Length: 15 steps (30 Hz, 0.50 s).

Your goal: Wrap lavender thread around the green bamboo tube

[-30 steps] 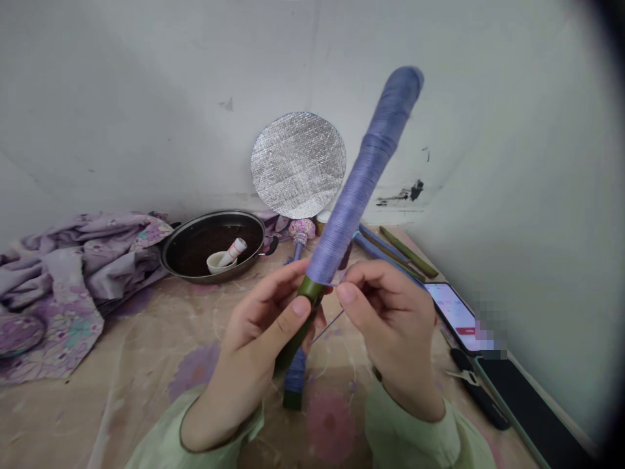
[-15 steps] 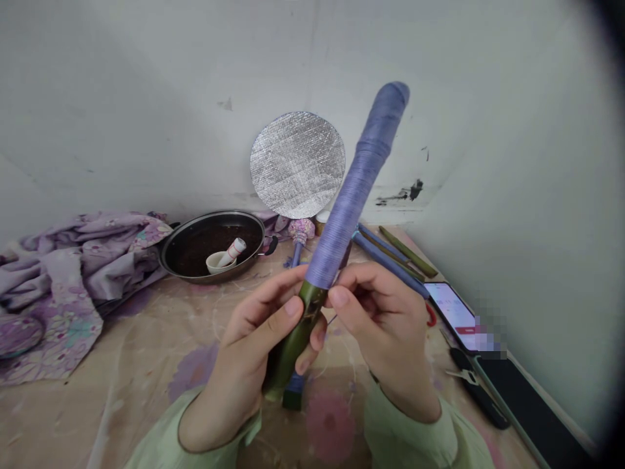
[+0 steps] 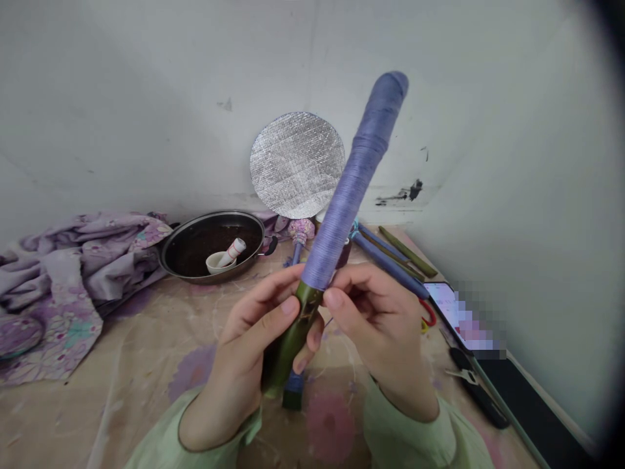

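A green bamboo stick (image 3: 286, 348), tightly wound over its upper part with purple thread (image 3: 336, 225), slants up and to the right. My left hand (image 3: 251, 345) is closed round the bare green end, thumb in front and fingertips showing behind. At the lower edge of the winding, my right hand (image 3: 385, 332) is closed in a pinch on the purple thread, close against the stick. A short bit of thin strand shows below those fingers. Under the stick lies a small dark green block with blue on it (image 3: 293, 394), partly hidden.
Left, a black pan (image 3: 195, 225) holds a white cup (image 3: 215, 262) beside bunched floral cloth (image 3: 73, 260). A silver disc (image 3: 295, 166) stands by the wall. To the right lie purple-wrapped and green sticks (image 3: 410, 251), red-handled scissors (image 3: 430, 316), a phone (image 3: 446, 306) and a key (image 3: 469, 376).
The stick and its wrapped tip have shifted slightly left and tilted more upright. My right hand has moved a little left with it, still pinching at the winding's edge.
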Each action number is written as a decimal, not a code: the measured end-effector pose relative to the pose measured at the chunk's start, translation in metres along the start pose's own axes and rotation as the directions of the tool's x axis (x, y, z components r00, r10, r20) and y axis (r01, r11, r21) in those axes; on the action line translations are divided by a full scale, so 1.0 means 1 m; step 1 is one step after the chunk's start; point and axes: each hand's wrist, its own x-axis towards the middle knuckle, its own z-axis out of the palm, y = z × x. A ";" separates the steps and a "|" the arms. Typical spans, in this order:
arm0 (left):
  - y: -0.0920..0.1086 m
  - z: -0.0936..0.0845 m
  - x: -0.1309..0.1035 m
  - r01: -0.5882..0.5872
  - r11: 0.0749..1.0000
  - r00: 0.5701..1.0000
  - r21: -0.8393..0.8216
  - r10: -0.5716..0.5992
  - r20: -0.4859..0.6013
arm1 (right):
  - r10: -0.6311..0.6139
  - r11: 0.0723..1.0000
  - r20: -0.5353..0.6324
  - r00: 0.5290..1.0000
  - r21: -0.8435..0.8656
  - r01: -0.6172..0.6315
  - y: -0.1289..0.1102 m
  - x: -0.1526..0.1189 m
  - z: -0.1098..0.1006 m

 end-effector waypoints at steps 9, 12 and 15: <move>0.002 0.002 0.001 0.027 0.998 1.000 0.058 -0.027 -0.008 | -0.078 0.991 -0.028 0.997 -0.107 0.074 -0.002 0.001 -0.001; 0.004 0.002 0.000 0.077 0.995 0.997 0.067 -0.077 0.004 | -0.096 0.982 -0.032 0.995 -0.167 0.089 -0.003 0.002 -0.001; 0.006 0.003 -0.001 0.110 0.994 0.992 0.012 -0.111 0.055 | -0.109 0.981 -0.027 0.994 -0.166 0.103 -0.003 0.004 -0.001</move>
